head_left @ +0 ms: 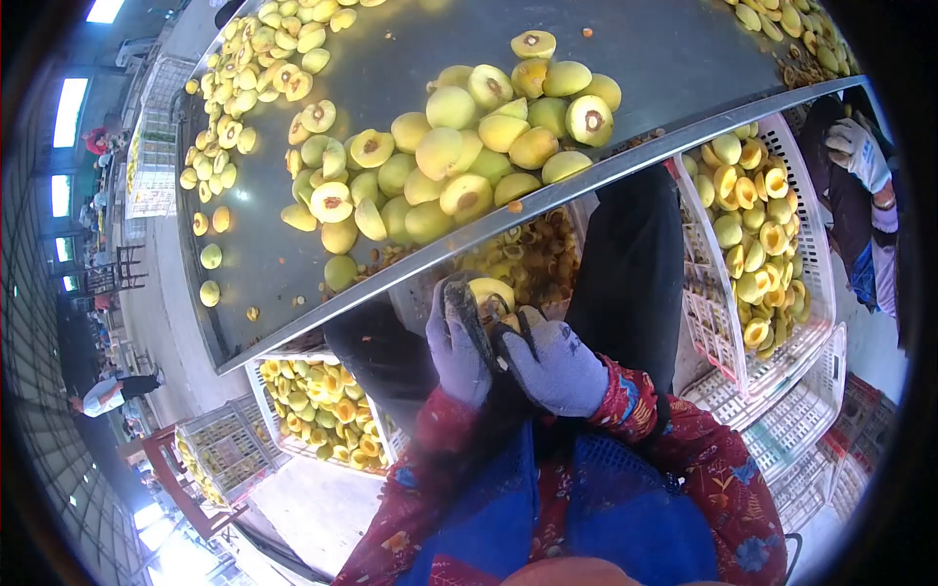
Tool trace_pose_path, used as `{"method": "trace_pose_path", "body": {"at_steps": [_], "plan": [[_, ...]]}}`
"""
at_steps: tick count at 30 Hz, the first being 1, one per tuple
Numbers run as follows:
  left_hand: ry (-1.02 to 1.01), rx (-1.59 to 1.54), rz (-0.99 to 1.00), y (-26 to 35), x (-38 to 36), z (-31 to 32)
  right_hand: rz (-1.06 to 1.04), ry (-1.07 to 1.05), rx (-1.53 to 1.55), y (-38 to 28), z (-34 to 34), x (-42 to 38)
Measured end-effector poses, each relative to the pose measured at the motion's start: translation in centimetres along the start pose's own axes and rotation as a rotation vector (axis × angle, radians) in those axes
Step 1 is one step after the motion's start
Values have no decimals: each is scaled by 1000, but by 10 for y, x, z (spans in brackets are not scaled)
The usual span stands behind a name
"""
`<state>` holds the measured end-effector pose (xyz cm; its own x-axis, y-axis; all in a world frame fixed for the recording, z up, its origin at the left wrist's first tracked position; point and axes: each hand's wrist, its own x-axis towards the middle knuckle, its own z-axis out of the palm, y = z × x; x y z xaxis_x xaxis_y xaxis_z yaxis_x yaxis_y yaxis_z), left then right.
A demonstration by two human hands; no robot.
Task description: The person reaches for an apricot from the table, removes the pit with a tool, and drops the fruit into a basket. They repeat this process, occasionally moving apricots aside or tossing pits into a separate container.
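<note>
My left hand [457, 342], in a light purple glove with dark, dirty fingers, is closed round a yellow peach half [491, 292] in front of my lap. My right hand [555, 365], gloved the same way, is closed close beside it, with its fingertips near the peach. Whatever the right fingers grip is hidden. Just beyond the hands, a heap of cut yellow peaches [440, 151], some with pits showing, lies on the metal table [674, 59]. Below the table edge, between my knees, is a container of peach pieces and scraps [528, 256].
A pink-white crate [692, 278] of pitted halves stands at right on stacked white crates [801, 391]. Another crate of halves [327, 410] sits at left. A co-worker's gloved hand [860, 151] shows at far right. The raised table rim [469, 234] runs close before my hands.
</note>
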<state>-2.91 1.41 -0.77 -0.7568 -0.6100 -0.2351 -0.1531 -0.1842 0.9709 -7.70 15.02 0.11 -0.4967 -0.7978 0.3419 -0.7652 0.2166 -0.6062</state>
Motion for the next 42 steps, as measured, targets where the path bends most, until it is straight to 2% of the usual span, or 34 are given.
{"method": "trace_pose_path", "body": {"at_steps": [2, 5, 8, 11, 14, 17, 19, 20, 21, 23, 26, 27, 29, 32, 35, 36, 38, 39, 41, 42], "plan": [[-29, 78, -34, -5, 0, -1, -5, 52, 32, 3, -4, 0], [-9, 143, -12, -1, -4, 6, 135, -106, 146, 3, -4, -6], [113, -107, -30, -1, -10, 17, 620, -56, 344, -15, -5, -4], [78, -1, 80, 7, -14, 17, 534, 63, 203, -19, 8, -8], [120, -54, 53, -10, -14, 10, 572, -106, 360, -16, 0, -4], [-37, 32, -25, -5, -12, 1, 140, -132, 97, -8, -2, -15], [-100, 20, -56, -10, -10, -2, 487, -287, 607, -2, 4, -21], [-133, 17, -69, -12, -9, -3, 595, -343, 853, -1, 4, -23], [-101, 77, 15, -11, -12, -3, 727, -385, 1082, -2, 0, -21], [-46, 197, 187, -8, -16, 0, 838, -395, 1484, -3, -20, -11], [-94, 463, 257, 12, -23, 5, 996, -369, 1977, -1, -23, -13], [-109, 343, 165, 6, -20, 2, 1038, -360, 2109, -2, -22, -13], [-134, 101, -30, -12, -15, -6, 1082, -341, 2029, -8, -21, -13], [-147, 440, 182, 3, -23, 0, 1159, -283, 2019, -12, -22, -12], [-256, 674, 316, -4, -18, -11, 1226, -295, 1932, -15, -19, -12], [-270, 438, 164, -15, -16, -15, 1237, -307, 1886, -15, -16, -11], [-297, -32, -138, -42, -12, -21, 1167, -322, 1981, -13, -13, -14], [-283, -129, -190, -44, -13, -20, 1133, -324, 2031, -12, -10, -16], [-246, -331, -296, -48, -16, -18, 1087, -376, 2376, -5, 4, -23], [-276, -310, -228, -42, -17, -18, 1053, -409, 2548, -3, 9, -25]]}}
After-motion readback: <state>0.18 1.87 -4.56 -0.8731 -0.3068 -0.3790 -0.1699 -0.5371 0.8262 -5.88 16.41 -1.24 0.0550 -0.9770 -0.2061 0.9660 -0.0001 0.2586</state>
